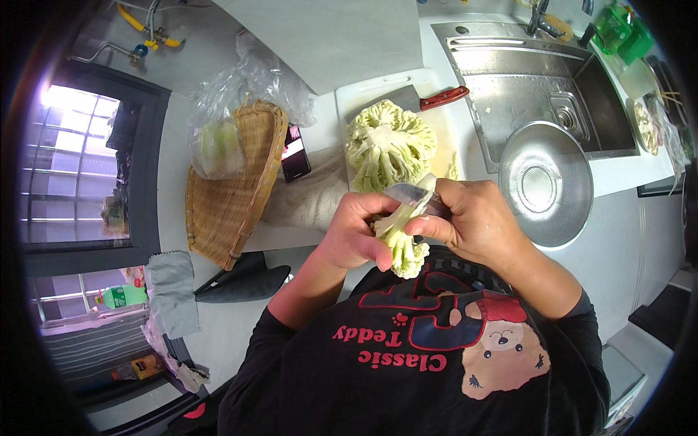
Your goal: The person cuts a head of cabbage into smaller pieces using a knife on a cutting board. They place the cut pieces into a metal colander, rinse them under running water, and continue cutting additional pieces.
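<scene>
My left hand grips a cauliflower floret, its head pointing down toward my shirt. In my right hand is a small knife, its blade against the floret's pale stem; most of the handle is hidden by the fingers. Just beyond my hands a large cauliflower head rests stem side up on a white cutting board. Behind it lies a cleaver with a red-brown handle, its blade partly covered by the cauliflower. A small cauliflower scrap is at the board's right side.
A perforated metal colander sits at the near edge of the steel sink. Left of the board are a phone, a woven bamboo basket and a plastic bag holding a pale green vegetable. Green bottles stand at the far right.
</scene>
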Demonstrator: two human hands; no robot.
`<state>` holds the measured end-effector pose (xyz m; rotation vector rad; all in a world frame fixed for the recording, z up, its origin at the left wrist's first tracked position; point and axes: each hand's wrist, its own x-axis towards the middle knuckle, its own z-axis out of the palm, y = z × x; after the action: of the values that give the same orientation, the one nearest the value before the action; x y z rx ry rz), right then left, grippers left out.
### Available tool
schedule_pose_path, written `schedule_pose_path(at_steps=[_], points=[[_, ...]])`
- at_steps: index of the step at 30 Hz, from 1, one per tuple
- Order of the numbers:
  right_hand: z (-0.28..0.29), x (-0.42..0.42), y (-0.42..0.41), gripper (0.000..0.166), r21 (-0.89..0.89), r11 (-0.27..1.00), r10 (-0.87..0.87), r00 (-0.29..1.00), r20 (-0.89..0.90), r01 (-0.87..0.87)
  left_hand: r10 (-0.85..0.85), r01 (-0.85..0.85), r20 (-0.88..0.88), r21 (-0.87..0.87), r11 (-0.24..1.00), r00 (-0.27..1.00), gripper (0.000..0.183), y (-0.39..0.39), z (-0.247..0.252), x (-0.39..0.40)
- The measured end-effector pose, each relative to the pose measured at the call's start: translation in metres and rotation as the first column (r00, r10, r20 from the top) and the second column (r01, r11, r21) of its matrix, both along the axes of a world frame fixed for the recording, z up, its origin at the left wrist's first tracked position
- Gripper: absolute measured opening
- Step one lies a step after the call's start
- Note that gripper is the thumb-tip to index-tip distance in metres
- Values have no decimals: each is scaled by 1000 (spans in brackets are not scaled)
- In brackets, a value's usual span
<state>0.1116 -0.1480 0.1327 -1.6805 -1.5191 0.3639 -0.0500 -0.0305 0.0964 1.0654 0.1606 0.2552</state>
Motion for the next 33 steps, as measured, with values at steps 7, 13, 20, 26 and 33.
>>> schedule_pose_path(at_steps=[7,13,20,26,33], points=[[-3,0,2,51,-14,1000,18,993,113,-17,26,-26,0,24,999,1000,76,0,5,5],[-17,3,1,49,-91,992,97,994,46,-93,33,-21,-108,106,994,994,67,4,-10,-7],[-39,-10,-20,42,-152,955,185,915,-359,-253,247,-191,-231,241,952,941,45,-4,-40,-22],[-71,16,-19,46,-484,845,-206,974,99,227,388,-407,-126,-214,888,913,30,9,-73,-49],[-112,16,1,31,-644,713,-183,960,210,277,293,-325,-143,-348,879,945,38,6,-68,-41]])
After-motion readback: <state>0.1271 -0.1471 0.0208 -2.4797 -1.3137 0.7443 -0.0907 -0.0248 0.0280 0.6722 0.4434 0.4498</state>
